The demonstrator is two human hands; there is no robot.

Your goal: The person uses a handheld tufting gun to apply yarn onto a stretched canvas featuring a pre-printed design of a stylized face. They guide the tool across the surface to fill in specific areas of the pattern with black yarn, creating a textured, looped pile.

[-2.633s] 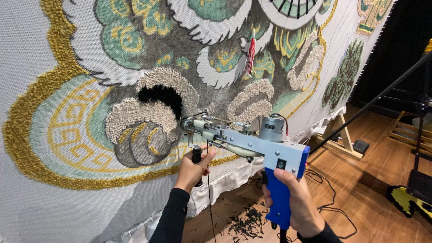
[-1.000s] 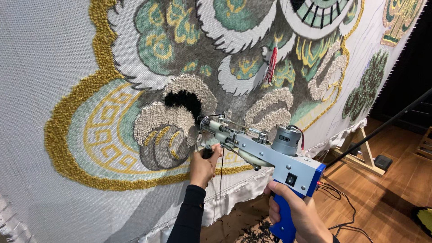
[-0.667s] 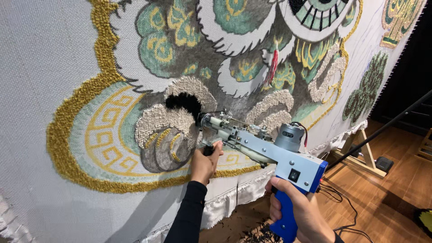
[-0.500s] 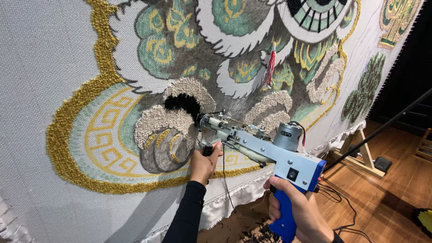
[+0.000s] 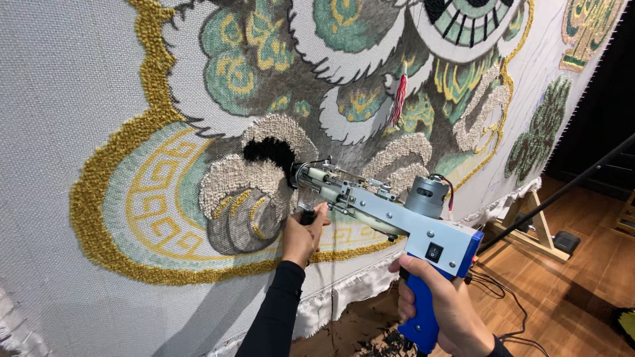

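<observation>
I hold a blue and silver tufting gun [image 5: 390,215] against a large stretched cloth [image 5: 59,99]. My right hand [image 5: 444,311] grips the gun's blue rear handle. My left hand [image 5: 303,237] is closed on the small black front handle under the gun's nose. The needle end presses into the cloth beside a black tufted patch [image 5: 268,153], above a beige and grey tufted swirl [image 5: 235,198]. A thick gold tufted border [image 5: 99,198] curves round the pale green and gold key pattern at the left.
A red yarn tassel [image 5: 397,100] hangs on the cloth higher up. A wooden frame foot [image 5: 529,231] and a dark slanting pole [image 5: 562,192] stand at the right on the wood floor. Cables [image 5: 496,291] and yarn scraps [image 5: 383,340] lie below the cloth's white fringe.
The view has shifted so the cloth pattern slid right. The gun's nose has stayed by the black patch, edging slightly along it. Both hands keep their holds.
</observation>
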